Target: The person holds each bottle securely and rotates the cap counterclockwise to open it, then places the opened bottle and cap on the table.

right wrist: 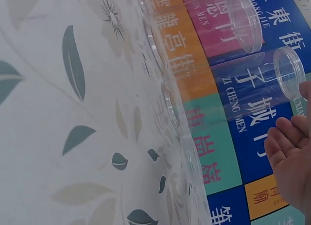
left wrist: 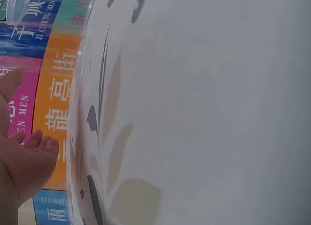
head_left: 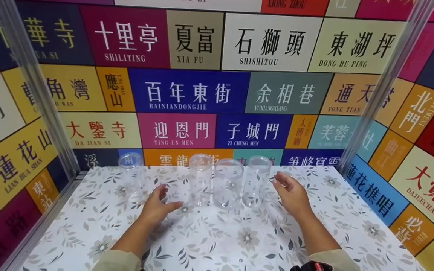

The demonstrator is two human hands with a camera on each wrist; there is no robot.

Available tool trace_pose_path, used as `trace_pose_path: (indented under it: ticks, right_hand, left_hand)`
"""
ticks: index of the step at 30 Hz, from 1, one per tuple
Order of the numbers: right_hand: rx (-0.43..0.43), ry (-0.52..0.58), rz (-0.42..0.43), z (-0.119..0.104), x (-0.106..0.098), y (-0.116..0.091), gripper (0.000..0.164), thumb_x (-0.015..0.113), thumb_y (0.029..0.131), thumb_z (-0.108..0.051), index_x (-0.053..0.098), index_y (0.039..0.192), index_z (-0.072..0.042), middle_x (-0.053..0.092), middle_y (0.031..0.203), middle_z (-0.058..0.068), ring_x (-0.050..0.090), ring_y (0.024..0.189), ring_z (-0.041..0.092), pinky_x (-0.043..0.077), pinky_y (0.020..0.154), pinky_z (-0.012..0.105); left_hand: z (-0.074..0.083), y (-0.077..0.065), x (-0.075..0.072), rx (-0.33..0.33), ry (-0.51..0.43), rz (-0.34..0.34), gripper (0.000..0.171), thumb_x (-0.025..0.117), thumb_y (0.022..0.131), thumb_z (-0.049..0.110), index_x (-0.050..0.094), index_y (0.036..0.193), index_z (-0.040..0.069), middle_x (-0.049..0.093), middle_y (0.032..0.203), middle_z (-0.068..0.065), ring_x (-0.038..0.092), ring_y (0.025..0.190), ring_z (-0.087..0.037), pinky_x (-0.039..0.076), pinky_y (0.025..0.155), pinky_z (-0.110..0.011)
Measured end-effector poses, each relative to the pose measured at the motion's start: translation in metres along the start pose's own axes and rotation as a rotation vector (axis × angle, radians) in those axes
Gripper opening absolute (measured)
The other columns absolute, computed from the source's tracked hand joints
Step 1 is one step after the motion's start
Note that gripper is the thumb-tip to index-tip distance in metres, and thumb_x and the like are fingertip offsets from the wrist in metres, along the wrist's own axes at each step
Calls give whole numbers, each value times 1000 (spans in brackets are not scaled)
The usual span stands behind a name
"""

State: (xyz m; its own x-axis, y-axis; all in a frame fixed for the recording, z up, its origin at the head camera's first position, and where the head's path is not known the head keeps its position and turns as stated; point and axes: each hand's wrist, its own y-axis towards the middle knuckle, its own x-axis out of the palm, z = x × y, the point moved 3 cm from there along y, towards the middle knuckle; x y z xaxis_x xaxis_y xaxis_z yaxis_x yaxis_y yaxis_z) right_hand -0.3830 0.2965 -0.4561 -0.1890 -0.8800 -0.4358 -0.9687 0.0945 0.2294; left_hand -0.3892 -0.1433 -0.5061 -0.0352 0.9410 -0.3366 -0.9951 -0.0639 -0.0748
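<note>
Head view alone shows all four clear, cylindrical plastic jars (head_left: 229,182) upright on the white tabletop printed with grey leaves and flowers (head_left: 205,259): one apart at left, three close together nearer the middle. The left hand (head_left: 158,206), thumb and fingers apart, hovers between the lone jar and the trio; the right hand (head_left: 293,195), fingers loosely bent and empty, is just beside the rightmost jar. Right wrist view reveals ridged rims on smooth, see-through walls; left wrist view shows mostly tabletop.
</note>
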Motion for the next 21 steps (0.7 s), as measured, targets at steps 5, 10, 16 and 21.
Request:
trace_pose_path:
  ticks: [5,10,16,21]
  right_hand:
    - [-21,11,54,-6,0,-7,54,63,108,-42,59,153,-12,67,148,9,62,140,25,51,113,18]
    - [-69,64,76,-13,3,-11,49,67,107,-37,63,148,-11,72,141,9,67,131,22,50,96,3]
    - [-130,147,79,-23,9,-16,43,68,106,-25,66,144,-6,73,139,14,69,120,3,53,98,6]
    - [-166,191,57,-32,16,-19,40,67,107,-20,66,143,-3,73,139,15,69,120,1,54,100,8]
  left_hand:
    - [1,6,7,16,-16,-44,102,90,88,29,30,168,9,38,173,-17,35,161,-40,34,131,-56]
    - [1,12,13,35,-35,-67,102,89,88,25,29,168,7,39,171,-22,38,159,-42,34,131,-55]
    - [2,16,19,41,-38,-100,98,88,89,20,31,167,7,40,171,-21,38,160,-41,35,131,-55]
    - [3,21,26,63,-39,-120,99,88,89,19,30,167,4,40,170,-22,38,159,-43,36,130,-56]
